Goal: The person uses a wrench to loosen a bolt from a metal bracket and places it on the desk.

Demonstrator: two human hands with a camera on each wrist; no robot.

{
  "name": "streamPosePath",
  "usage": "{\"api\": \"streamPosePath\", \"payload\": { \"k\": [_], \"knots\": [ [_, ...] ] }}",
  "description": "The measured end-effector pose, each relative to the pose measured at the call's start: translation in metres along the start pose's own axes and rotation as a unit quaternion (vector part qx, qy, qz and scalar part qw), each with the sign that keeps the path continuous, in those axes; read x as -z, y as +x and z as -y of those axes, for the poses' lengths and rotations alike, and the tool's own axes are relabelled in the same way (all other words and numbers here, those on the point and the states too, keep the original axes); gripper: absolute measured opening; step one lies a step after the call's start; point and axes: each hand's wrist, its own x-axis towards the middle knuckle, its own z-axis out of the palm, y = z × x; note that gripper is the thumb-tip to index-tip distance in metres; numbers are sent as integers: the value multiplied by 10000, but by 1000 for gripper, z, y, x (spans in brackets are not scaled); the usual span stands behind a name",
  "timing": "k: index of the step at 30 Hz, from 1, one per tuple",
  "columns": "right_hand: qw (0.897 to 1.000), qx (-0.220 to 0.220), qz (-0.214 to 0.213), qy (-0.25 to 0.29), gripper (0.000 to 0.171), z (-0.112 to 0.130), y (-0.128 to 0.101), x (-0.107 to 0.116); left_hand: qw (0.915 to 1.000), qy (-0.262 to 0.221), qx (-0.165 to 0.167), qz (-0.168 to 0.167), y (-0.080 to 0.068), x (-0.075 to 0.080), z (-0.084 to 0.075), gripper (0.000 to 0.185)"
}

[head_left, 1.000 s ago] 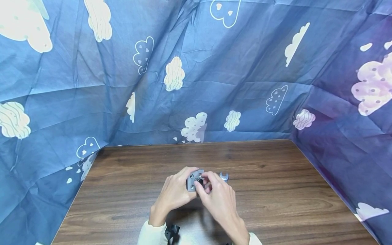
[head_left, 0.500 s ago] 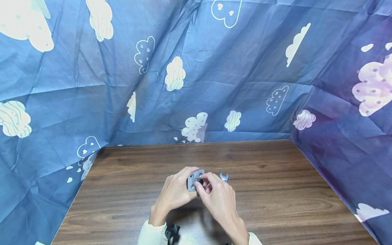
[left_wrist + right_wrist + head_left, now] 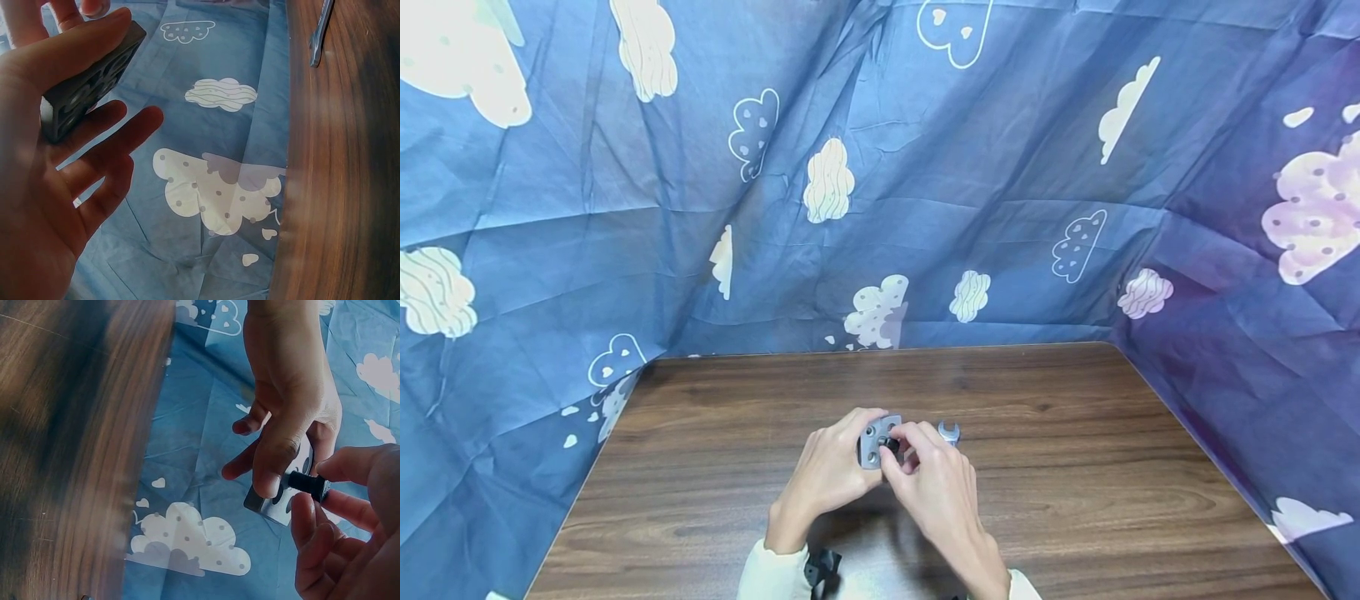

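Observation:
My left hand grips a grey metal block with several round holes, held above the table. In the left wrist view the thumb lies along one side of the block, with fingers beneath it. Between thumb and fingertips, my right hand pinches a black bolt at the block's holed face. The right wrist view shows the bolt by its head, its shank pointing into or against a hole; how deep it sits is hidden. Just beyond the right hand lies an open-end wrench, partly covered by that hand.
The wooden table stretches out on both sides of the hands. A blue cloth with white clouds hangs behind and beside it. A black strap mount sits at the left wrist.
The right fingers have shifted slightly around the bolt. The left hand, the block and the wrench stay nearly where they were.

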Motion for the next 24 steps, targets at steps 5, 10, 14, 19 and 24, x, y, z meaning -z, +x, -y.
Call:
{"api": "streamPosePath", "payload": {
  "k": [5,10,14,19,24],
  "knots": [
    [10000,41,37,38,22,0,-1,0,10000,-41,-17,-2,0,1,0,62],
    [9999,117,30,47,24,0,-1,1,10000,-44,-62,-17,0,1,0,61],
    [9999,135,33,50,24,0,-1,1,10000,-30,-78,-38,0,1,0,60],
    [9998,171,26,57,24,1,-1,2,9999,-58,-77,-47,1,0,0,59],
    [9997,224,-5,36,25,1,-1,2,9999,-80,-90,-53,1,0,0,58]
  ]
}}
